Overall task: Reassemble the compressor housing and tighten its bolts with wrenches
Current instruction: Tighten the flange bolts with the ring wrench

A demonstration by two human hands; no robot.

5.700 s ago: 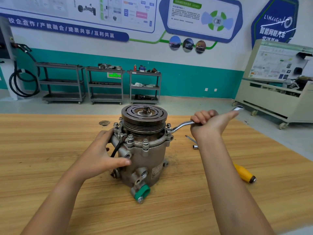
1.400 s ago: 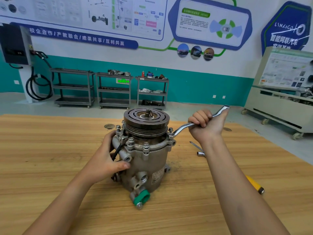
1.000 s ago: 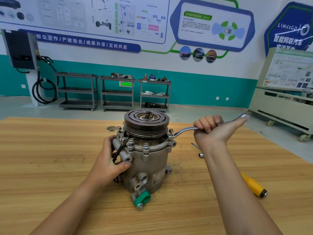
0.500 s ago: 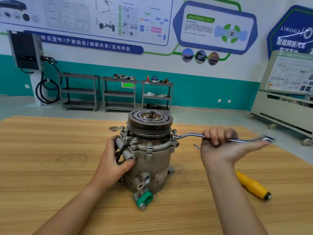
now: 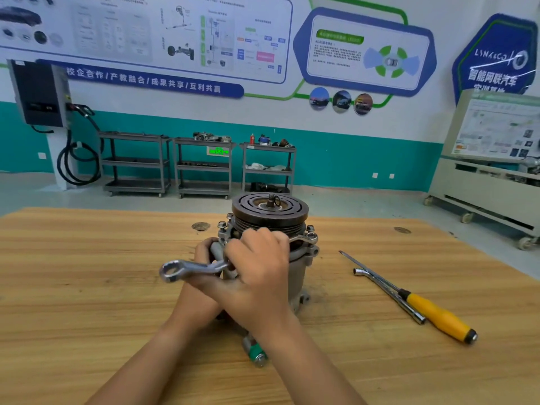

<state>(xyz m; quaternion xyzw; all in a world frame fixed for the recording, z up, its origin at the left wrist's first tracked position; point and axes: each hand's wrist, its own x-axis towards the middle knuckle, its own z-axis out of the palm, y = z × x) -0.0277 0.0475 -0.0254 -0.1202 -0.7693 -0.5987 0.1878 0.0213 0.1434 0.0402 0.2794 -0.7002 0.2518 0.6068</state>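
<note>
Swung wrench (image 5: 193, 268) from right side across front to left; ring end on right-flange bolt (image 5: 312, 235). Right hand (image 5: 260, 276) clenched on shank; left hand (image 5: 204, 252) mostly hidden, grip unclear. Compressor (image 5: 270, 217) upright mid-bench (image 5: 87, 273): heavy, rigid, tippy under torque. Brace body low.

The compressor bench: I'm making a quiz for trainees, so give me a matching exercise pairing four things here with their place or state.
Things:
1. wrench
2. screwdriver
3. L-shaped socket wrench
4. compressor

Places or states:
A. stands upright mid-table
B. gripped in the right hand
C. bare metal, lying right of the compressor
D. yellow handle, lying on the table

Pairs: 1-B, 2-D, 3-C, 4-A
</note>
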